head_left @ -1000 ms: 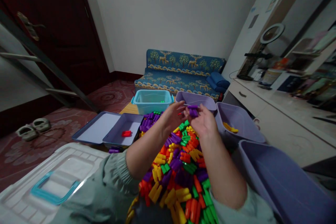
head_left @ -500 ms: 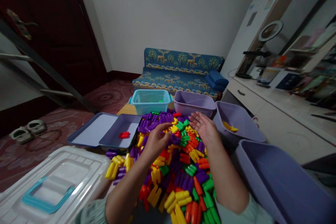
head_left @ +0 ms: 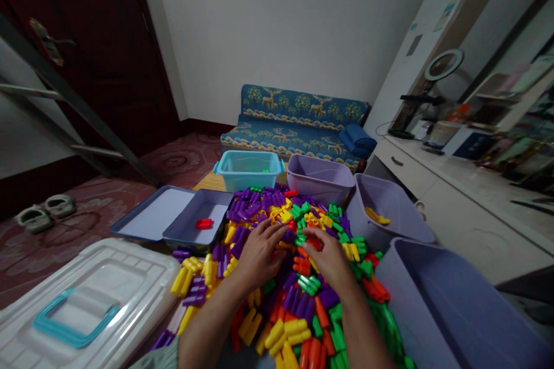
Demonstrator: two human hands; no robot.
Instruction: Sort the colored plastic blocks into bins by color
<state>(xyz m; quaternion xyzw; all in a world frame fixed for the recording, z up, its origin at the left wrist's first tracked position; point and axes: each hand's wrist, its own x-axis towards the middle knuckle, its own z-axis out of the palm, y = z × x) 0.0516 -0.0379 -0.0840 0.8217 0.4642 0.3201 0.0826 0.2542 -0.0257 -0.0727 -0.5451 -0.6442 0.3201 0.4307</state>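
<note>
A large pile of plastic building blocks (head_left: 296,300) in purple, yellow, green, orange and red spreads in front of me. Over its middle, my left hand (head_left: 262,251) is bent downward with its fingers slightly apart, above purple blocks. My right hand (head_left: 326,253) is a short way to the right, fingers curved and thumb apart, close to orange blocks (head_left: 302,266) and green blocks. Neither hand visibly holds a block, though the undersides of both are hidden. Whether the fingertips touch the pile I cannot tell.
Behind the pile stand a light blue bin (head_left: 249,176) and a purple bin (head_left: 320,179). Two more bins are on the right, one with yellow blocks (head_left: 377,216). At left lie an open case (head_left: 216,236) holding a red block (head_left: 203,223) and a white lid (head_left: 142,265).
My right hand has come down and left from near the purple bins to the pile's middle. My left hand has lowered slightly onto or over the blocks, so the hands are closer together.
</note>
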